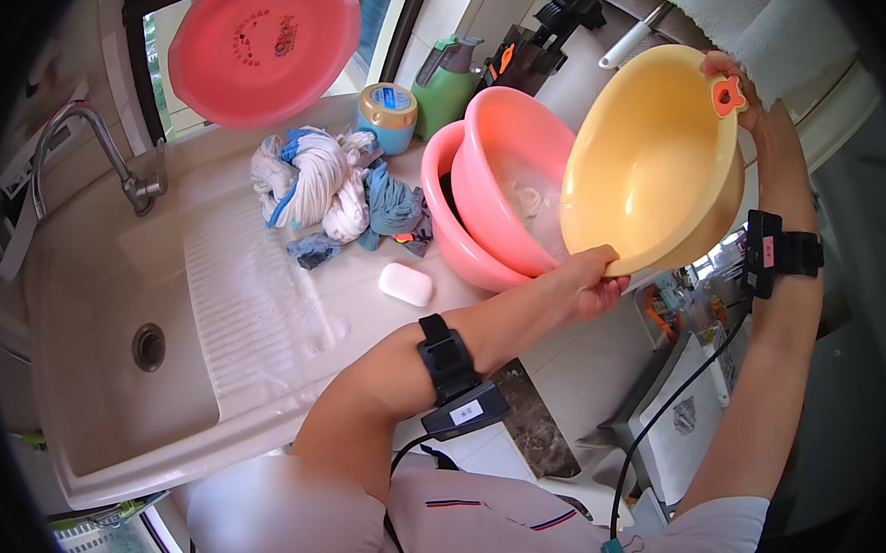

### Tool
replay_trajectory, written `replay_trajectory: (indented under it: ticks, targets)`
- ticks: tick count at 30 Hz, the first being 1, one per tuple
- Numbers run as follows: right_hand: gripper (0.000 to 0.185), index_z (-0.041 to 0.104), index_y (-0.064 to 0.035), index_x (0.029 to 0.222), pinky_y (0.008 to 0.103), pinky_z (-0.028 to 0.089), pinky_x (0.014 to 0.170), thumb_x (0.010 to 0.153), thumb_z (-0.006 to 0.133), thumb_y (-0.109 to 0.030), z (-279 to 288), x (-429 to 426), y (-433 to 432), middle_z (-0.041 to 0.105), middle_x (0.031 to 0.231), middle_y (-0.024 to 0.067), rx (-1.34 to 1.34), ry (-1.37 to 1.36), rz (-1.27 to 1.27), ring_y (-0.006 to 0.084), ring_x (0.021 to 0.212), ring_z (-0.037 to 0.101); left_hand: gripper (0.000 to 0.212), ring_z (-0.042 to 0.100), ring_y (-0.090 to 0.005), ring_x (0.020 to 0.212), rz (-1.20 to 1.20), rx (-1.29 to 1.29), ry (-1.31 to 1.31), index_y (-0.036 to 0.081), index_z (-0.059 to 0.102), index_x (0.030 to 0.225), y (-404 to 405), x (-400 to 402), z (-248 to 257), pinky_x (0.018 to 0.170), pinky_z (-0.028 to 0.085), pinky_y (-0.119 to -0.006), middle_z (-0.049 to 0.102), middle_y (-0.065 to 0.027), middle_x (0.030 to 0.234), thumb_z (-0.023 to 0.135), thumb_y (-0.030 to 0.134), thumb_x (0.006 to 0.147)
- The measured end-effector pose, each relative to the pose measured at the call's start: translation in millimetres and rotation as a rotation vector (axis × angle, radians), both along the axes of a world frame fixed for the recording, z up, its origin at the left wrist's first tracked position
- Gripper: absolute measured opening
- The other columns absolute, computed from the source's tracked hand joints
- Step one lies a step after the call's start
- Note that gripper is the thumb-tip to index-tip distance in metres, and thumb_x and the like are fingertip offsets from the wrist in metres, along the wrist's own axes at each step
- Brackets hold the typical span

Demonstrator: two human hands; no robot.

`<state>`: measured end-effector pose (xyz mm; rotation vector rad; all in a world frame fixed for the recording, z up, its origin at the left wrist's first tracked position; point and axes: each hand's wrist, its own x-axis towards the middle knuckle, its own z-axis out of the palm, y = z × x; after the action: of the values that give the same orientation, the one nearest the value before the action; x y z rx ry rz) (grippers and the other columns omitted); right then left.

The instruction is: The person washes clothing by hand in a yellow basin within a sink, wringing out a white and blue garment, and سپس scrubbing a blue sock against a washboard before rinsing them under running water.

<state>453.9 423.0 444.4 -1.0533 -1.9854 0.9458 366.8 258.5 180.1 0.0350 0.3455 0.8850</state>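
A yellow plastic basin (644,168), tilted so that its hollow faces me, is held between my two hands. My left hand (597,280) grips its near rim. At the far rim, my right hand (741,88) holds on beside an orange bear-shaped handle piece (727,97). Its inside looks bare and shiny. Just left of it, a pink basin (484,192) with cloudy liquid and some pale cloth (531,200) sits tilted in another pink basin (444,235). The yellow basin hides part of their right side.
A laundry sink (131,413) with a ribbed washboard (240,279) and a faucet (134,184) lies left. On its ledge are twisted wet clothes (317,178), a soap bar (406,284), a blue tub with a gold lid (387,118) and a green bottle (444,89). A red basin (266,53) stands by the window.
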Motion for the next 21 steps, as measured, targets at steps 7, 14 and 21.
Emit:
replay_trajectory:
  ticks: [7,14,21]
  targets:
    - [0.023,0.056,-0.0017,0.089,0.0221,0.045,0.064,0.071,0.061,-0.015,8,67,-1,0.057,0.081,0.0046,0.26,-0.157,0.037,0.0119,0.071,0.055,0.009,0.051,-0.0099,0.047,0.002,0.082,0.023,0.004,0.048,0.083,-10,1,4,0.035,0.038,-0.016,0.053,-0.0039,0.059,0.044,0.013,0.083]
    - [0.025,0.054,0.0005,0.102,0.0283,0.046,0.077,0.081,0.049,-0.013,-55,217,-37,0.058,0.094,0.0084,0.5,-0.098,-0.006,0.0192,0.085,0.057,0.021,0.058,-0.0151,0.057,0.341,0.397,0.234,-0.003,0.047,0.1,-42,-41,50,0.042,0.045,-0.021,0.059,-0.0109,0.076,0.042,0.007,0.082]
    - [0.036,0.044,-0.001,0.117,0.0306,0.041,0.085,0.083,0.042,-0.012,-134,144,-143,0.052,0.108,0.0119,-0.118,0.688,-0.035,0.0204,0.098,0.052,0.036,0.059,-0.0215,0.088,0.69,0.804,0.559,0.001,0.042,0.114,-112,-120,65,0.069,0.053,-0.033,0.057,-0.012,0.097,0.047,0.002,0.078]
